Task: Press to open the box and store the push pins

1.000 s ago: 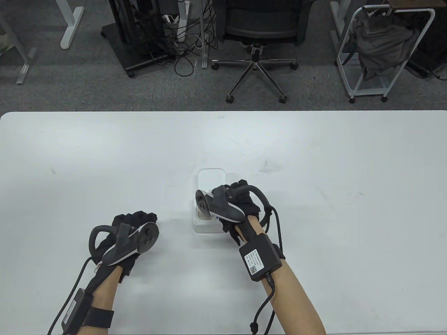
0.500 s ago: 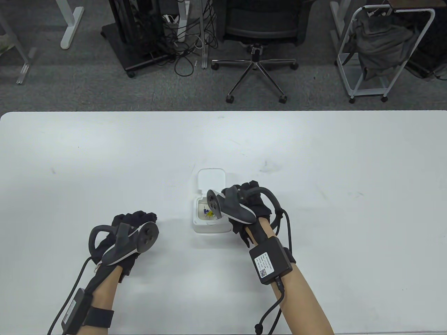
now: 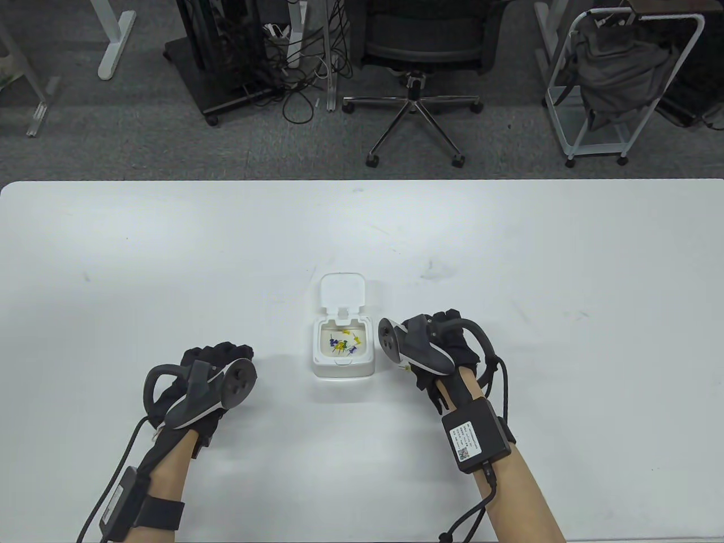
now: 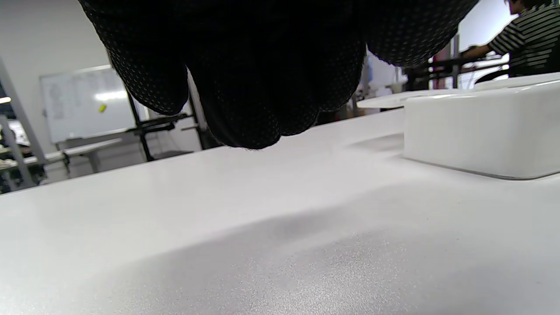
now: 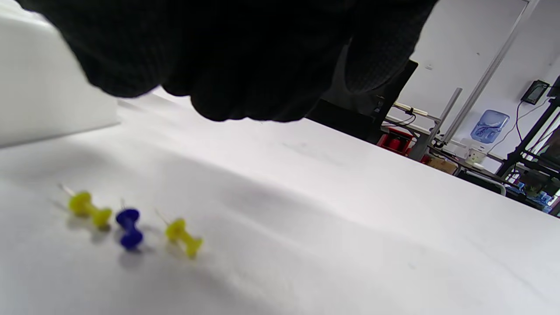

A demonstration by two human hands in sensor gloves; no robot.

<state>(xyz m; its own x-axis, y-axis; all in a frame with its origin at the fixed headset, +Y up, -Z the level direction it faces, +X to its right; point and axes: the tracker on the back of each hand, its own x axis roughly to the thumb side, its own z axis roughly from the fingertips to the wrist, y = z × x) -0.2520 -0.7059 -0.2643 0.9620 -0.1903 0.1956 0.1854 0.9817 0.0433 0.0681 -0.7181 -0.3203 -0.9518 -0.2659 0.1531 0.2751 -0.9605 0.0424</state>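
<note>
Push-pin box point(image 3: 343, 349) at frame centre, lid point(image 3: 342, 290) flipped up, pins inside | three loose pins point(image 5: 129, 227) seen lower left of right wrist view — storing step judged underway | right hand point(image 3: 438, 348) curled, holding nothing visible; left hand point(image 3: 199, 380) grip cannot be told | next: a pin to be pinched.

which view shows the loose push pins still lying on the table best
The right wrist view: three loose push pins, two yellow and one blue, lie on the table below the right hand. In the table view that hand's tracker hides them; only the pins inside the open box show. The left wrist view shows none.
</note>
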